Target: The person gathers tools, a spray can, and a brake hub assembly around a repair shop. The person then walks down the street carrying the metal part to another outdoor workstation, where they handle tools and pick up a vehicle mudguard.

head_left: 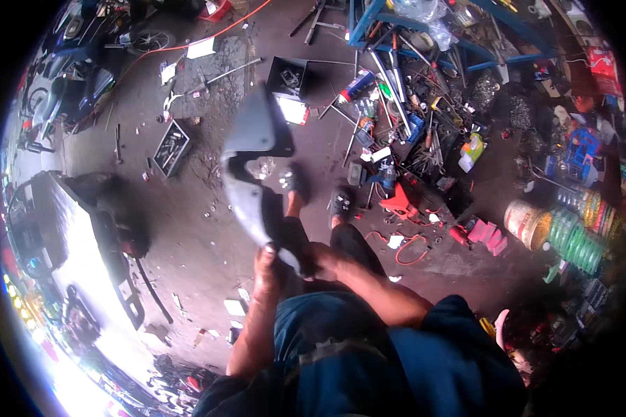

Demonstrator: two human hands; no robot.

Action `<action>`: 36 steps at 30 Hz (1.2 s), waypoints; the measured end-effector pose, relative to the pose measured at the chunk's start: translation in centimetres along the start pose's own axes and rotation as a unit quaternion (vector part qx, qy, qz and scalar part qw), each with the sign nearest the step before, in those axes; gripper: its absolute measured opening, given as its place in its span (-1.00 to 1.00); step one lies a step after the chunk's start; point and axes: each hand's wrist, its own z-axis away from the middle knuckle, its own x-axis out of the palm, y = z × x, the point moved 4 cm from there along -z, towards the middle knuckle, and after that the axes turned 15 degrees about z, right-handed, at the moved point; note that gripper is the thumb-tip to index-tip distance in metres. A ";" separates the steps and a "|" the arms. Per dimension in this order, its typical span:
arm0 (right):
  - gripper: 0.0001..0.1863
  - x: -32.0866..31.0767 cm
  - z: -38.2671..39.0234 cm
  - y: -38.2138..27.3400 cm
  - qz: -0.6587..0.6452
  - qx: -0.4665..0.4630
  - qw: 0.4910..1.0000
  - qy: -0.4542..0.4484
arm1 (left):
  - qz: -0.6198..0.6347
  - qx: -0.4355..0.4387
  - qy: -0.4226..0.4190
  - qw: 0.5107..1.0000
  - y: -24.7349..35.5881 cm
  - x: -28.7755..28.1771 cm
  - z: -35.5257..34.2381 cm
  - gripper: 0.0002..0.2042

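In front of my legs I hold up a long grey moulded panel (pixel 247 194), with a deep notch in its side and small holes along its edge. It looks like a vehicle body part, though I cannot tell which. My left hand (pixel 266 260) grips the near end with the thumb on top. On the other side of that end, my right hand (pixel 320 260) is closed round the edge, its fingertips mostly hidden. The panel's far end points away from me, above the floor near a black open box (pixel 287 76).
A black tray (pixel 172 147) of small parts lies on the floor to the left, beyond a silver vehicle (pixel 69 243). Tools (pixel 431 142) are heaped at the right, below a blue metal frame (pixel 368 21). A red funnel-like piece (pixel 398 203) and a white bucket (pixel 525 224) stand nearer.
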 end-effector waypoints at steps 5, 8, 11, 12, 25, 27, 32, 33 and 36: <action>-0.80 3.1 0.2 3.6 0.154 0.065 0.985 -0.041 | 0.105 0.078 0.006 0.991 0.4 -2.4 6.1 -0.36; -0.77 3.8 -1.5 6.7 0.237 0.129 0.962 -0.041 | 0.170 0.138 0.111 0.969 0.8 -3.5 9.6 -0.40; -0.70 8.2 -1.2 8.0 0.357 0.127 0.925 0.037 | 0.182 0.173 0.144 0.957 1.3 -7.8 12.7 -0.34; -0.67 8.6 -2.0 9.4 0.400 0.115 0.909 0.030 | 0.216 0.154 0.152 0.952 1.8 -8.4 14.1 -0.34; -0.52 21.6 -10.4 26.8 0.549 0.191 0.800 -0.151 | 0.318 0.319 0.135 0.883 8.7 -24.4 29.1 -0.41; -0.47 22.1 -10.8 27.6 0.588 0.214 0.762 -0.168 | 0.320 0.309 0.108 0.889 9.0 -27.4 30.7 -0.44; -0.39 19.2 -13.1 24.2 0.596 0.081 0.795 -0.071 | 0.358 0.283 0.204 0.866 8.0 -29.7 32.5 -0.46; -0.41 18.8 -13.7 22.7 0.604 0.013 0.795 -0.051 | 0.332 0.276 0.243 0.869 7.9 -29.9 32.7 -0.48; -0.37 18.0 -15.2 19.7 0.646 -0.021 0.762 -0.035 | 0.301 0.231 0.177 0.908 8.4 -27.0 31.2 -0.50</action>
